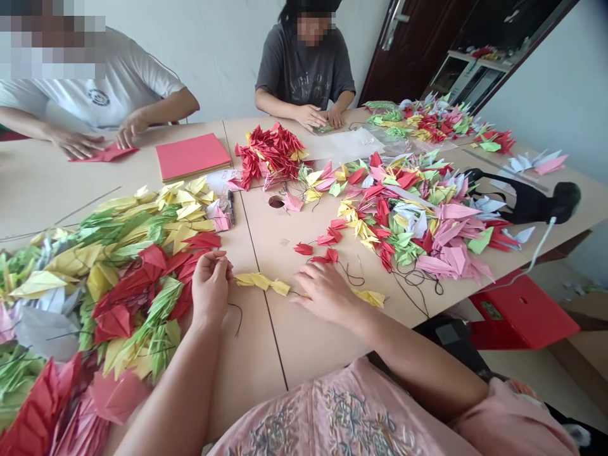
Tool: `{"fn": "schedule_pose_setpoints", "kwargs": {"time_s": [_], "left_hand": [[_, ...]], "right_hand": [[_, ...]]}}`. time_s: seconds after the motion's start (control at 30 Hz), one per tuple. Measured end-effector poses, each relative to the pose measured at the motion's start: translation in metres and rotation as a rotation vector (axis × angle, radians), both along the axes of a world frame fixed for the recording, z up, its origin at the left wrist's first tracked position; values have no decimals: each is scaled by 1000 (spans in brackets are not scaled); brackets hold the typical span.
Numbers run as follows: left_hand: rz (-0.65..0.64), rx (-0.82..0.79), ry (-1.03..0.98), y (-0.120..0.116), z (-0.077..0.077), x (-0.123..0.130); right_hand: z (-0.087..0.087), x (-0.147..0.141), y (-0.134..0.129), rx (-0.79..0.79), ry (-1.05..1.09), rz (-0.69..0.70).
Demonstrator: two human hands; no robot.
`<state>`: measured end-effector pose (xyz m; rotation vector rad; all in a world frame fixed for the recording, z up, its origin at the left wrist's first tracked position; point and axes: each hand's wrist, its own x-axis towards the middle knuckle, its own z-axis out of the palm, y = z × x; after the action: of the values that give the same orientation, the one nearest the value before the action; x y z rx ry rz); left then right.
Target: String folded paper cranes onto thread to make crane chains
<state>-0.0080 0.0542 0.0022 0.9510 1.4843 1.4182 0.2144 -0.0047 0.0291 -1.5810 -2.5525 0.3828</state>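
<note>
A short row of yellow folded-paper pieces [262, 282], which look like folded cranes, is threaded on a dark string and stretches between my hands. At its left end my left hand [211, 285] is closed in a pinch on the string, and a loose dark tail [239, 318] curls below it. My right hand [327, 292] is palm down at the other end, thumb and fingers closed on the string. Beyond its wrist lies another yellow paper piece [370, 297]. Red folded pieces [325, 255] on a string rest just above the right fingers.
Strung paper pieces in many colours heap at the left [133, 272] and right [418, 215]. A red bunch [273, 155], a stack of red paper [192, 156], a pen [231, 208] and a black lamp-like object [522, 196] lie on the table. Two people work opposite.
</note>
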Motion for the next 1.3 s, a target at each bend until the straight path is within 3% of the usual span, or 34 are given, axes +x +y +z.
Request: {"fn": "schedule_pose_setpoints", "kwargs": {"time_s": [0.17, 0.3, 0.43, 0.57, 0.73, 0.87, 1.0, 1.13, 1.3], "left_hand": [[-16, -11, 3, -1, 0, -1], [-25, -17, -13, -1, -1, -2], [-69, -30, -32, -2, -3, 0], [-121, -39, -31, -4, -2, 3], [-151, -52, -27, -5, -1, 4], [-149, -48, -39, -5, -2, 4], [-176, -55, -55, -5, -3, 5], [-222, -64, -70, -8, -1, 9], [-283, -72, -94, -11, 6, 12]], "right_hand": [[-11, -34, 19, 0, 1, 56], [-14, -14, 9, 3, -25, 8], [-6, 4, -2, 1, -43, -25], [1, -22, 11, 17, 2, 34], [-8, -56, 29, 29, 14, 56], [-15, -39, 22, 24, 0, 36], [-8, -25, 14, 7, -13, 34], [0, -48, 20, 20, 29, 73], [-8, -72, 33, 18, 59, 110]]}}
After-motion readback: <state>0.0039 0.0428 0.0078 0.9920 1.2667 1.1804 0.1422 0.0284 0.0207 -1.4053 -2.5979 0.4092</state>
